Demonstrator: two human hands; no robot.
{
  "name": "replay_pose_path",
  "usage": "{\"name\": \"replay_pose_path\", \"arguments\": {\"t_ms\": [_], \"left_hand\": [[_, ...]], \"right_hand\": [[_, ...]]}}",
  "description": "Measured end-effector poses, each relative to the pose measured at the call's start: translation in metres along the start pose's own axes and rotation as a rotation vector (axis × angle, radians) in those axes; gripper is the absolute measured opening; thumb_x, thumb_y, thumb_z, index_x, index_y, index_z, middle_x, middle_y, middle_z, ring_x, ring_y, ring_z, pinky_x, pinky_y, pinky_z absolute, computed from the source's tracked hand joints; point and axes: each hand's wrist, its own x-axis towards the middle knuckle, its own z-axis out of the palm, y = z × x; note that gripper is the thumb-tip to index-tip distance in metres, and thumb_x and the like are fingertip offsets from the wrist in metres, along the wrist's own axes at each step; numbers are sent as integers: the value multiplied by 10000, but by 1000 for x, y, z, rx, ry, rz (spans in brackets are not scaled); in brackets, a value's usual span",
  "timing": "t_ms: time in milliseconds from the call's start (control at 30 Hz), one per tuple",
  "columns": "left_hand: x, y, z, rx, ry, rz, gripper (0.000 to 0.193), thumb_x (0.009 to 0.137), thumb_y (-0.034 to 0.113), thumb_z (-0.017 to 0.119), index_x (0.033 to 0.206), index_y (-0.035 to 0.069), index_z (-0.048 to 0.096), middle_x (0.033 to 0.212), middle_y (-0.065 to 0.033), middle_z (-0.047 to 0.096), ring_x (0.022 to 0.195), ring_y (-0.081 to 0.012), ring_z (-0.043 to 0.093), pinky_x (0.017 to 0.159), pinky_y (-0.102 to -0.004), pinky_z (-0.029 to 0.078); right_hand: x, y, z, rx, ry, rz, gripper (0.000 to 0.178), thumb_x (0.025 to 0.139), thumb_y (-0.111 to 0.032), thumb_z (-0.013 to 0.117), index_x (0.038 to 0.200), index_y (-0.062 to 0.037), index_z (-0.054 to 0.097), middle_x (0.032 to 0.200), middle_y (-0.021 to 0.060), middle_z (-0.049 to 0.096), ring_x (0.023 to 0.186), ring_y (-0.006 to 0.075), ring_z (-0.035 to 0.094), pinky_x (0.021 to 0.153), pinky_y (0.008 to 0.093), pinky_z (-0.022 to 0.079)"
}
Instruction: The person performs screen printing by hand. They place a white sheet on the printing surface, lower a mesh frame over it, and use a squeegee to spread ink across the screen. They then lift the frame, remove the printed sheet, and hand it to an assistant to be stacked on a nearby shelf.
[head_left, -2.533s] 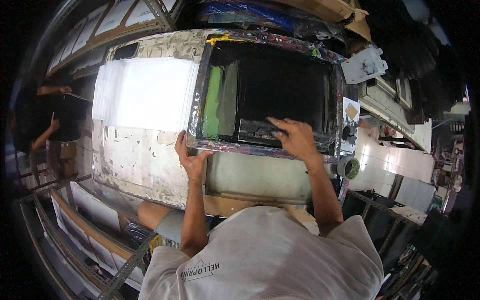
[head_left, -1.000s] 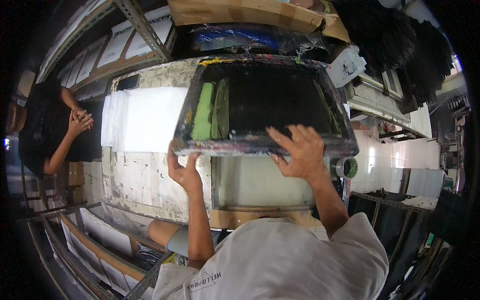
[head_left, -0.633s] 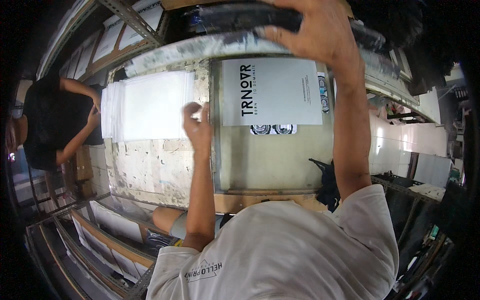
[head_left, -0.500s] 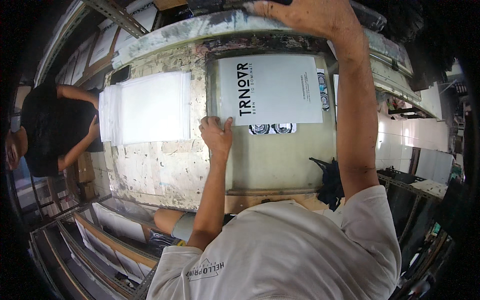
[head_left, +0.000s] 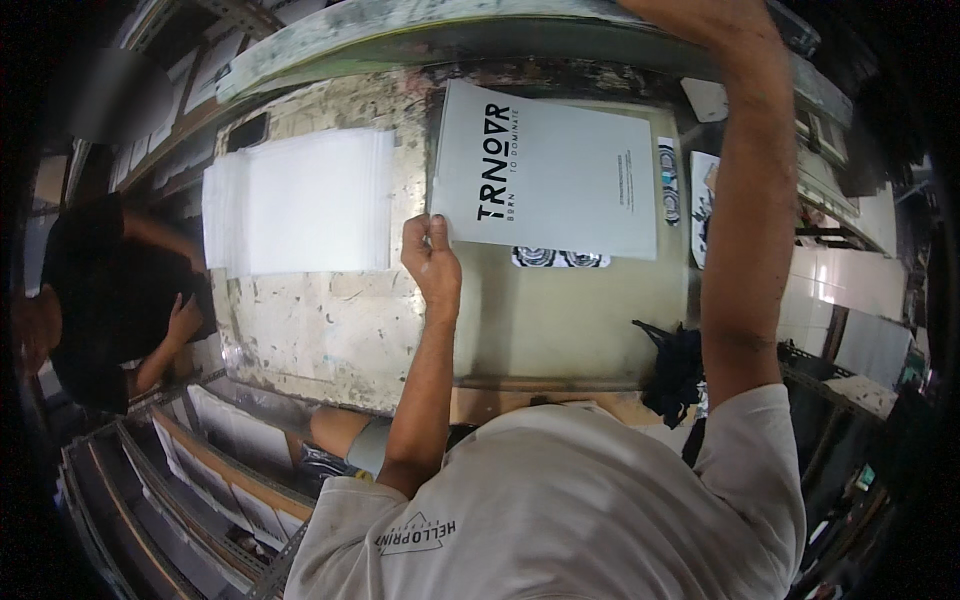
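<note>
My left hand (head_left: pixel 432 258) pinches the near-left corner of a white sheet (head_left: pixel 560 190) printed with black lettering, fingers and thumb closed on it. The sheet is tilted, its left side raised from the greenish board (head_left: pixel 560 320) below. Under its near edge shows a sticker with round black-and-grey designs (head_left: pixel 560 257); a similar strip (head_left: pixel 668 180) lies along its right side. At the far side my right hand (head_left: pixel 705 18) is at a raised, paint-stained frame (head_left: pixel 400 35); its fingers are cut off by the picture's top edge.
Left of the board, a stack of white sheets (head_left: pixel 310 200) rests on the paint-chipped table (head_left: pixel 310 335). A dark phone-like object (head_left: pixel 248 130) lies behind it. Black cloth (head_left: pixel 670 370) hangs at the near-right corner. A person in black (head_left: pixel 100 270) is at the left, near racks (head_left: pixel 190 480).
My left hand has closed on the sheet's corner and lifted that side. The frame's underside shows more now, and my right hand has moved further out of the picture. The person's arms have shifted.
</note>
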Motion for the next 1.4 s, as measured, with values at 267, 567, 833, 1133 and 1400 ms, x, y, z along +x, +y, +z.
{"name": "replay_pose_path", "arguments": {"t_ms": [267,567,833,1133,1400], "left_hand": [[51,-54,-124,27,214,-21,207,997,186,620,997,-16,667,878,-28,632,811,-127,510,751,-293,426],[61,-40,-218,649,609,323,315,885,37,677,1185,-47,628,1187,-193,624,1052,-305,612,912,-416,483],[-26,254,-121,-55,-511,1230,208,896,184,621,938,-15,664,949,-141,675,869,-245,673,791,-406,561],[-106,285,-131,-337,-86,1300,111,927,113,580,850,67,646,755,-28,626,621,-131,560,584,-288,459],[-44,206,-165,-121,150,1057,146,747,18,594,847,23,701,769,-93,663,661,-252,619,613,-339,492]], "right_hand": [[-8,-10,2,-123,165,-191,415,758,-337,839,1024,-25,776,979,167,750,890,296,688,856,389,531],[-2,-13,-9,-11,-34,83,468,697,-298,866,1060,-22,759,1105,192,711,1058,300,636,953,402,470],[4,69,35,151,-1,-166,442,905,-442,722,1248,-165,715,1084,163,742,771,203,744,705,357,585],[3,97,33,104,-185,34,537,891,-285,777,1329,-11,631,1260,140,675,1160,183,620,1041,321,450],[5,37,11,91,-162,37,599,817,-371,819,1266,-2,673,1184,176,717,1130,234,650,1017,339,449]]}}
